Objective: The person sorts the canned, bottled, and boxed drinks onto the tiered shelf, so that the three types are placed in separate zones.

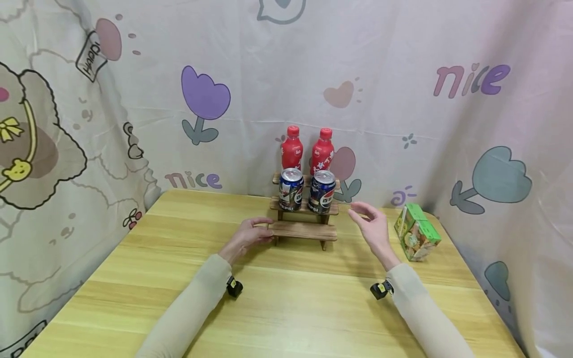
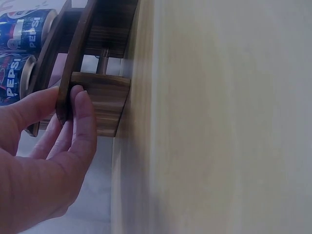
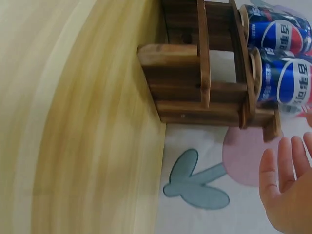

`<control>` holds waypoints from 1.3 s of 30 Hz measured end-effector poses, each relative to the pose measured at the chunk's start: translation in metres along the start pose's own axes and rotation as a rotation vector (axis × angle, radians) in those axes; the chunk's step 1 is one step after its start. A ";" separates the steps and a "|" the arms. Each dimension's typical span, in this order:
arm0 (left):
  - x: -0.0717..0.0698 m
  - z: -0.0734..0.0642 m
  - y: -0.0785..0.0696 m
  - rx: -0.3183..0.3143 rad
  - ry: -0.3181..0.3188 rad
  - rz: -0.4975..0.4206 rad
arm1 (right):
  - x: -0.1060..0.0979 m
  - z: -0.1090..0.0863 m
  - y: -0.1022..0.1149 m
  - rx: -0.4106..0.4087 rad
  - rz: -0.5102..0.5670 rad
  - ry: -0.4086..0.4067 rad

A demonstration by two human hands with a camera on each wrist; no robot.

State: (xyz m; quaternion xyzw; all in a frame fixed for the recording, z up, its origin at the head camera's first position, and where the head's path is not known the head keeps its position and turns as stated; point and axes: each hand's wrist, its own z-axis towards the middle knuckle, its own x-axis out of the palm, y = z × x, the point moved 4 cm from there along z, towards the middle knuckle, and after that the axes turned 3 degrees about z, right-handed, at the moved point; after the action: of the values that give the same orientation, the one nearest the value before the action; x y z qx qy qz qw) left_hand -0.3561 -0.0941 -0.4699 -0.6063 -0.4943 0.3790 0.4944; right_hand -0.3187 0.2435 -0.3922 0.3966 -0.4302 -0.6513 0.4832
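Note:
A three-step wooden display rack [image 1: 304,230] stands at the back middle of the table. Its lowest step is bare. Two Pepsi cans [image 1: 291,190] stand side by side on the middle step, and two red bottles [image 1: 292,149] on the top one. My left hand [image 1: 247,237] pinches the left end of the lowest step; in the left wrist view the thumb lies on one face of the board and the fingers [image 2: 84,117] on the other. Off the rack's right side, my right hand [image 1: 372,227] hangs in the air with loosely bent fingers, touching nothing.
A green carton pack [image 1: 416,232] stands on the right side of the wooden table [image 1: 286,308], beyond my right hand. A printed curtain [image 1: 250,99] hangs close behind the rack and along both sides of the table.

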 end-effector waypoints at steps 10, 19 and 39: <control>0.000 -0.002 -0.002 0.010 0.013 0.014 | -0.048 -0.003 -0.014 -0.032 -0.017 -0.122; 0.000 -0.002 -0.003 -0.007 0.002 0.025 | -0.093 -0.008 -0.014 -0.014 -0.078 -0.249; -0.001 -0.002 -0.003 -0.005 -0.001 0.022 | -0.170 -0.017 -0.019 0.138 -0.235 -0.256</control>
State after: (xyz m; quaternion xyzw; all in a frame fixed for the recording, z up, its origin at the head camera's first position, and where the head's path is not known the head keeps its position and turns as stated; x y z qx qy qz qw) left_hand -0.3545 -0.0953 -0.4668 -0.6128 -0.4889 0.3832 0.4884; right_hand -0.2708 0.4084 -0.3985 0.3904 -0.4825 -0.7172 0.3169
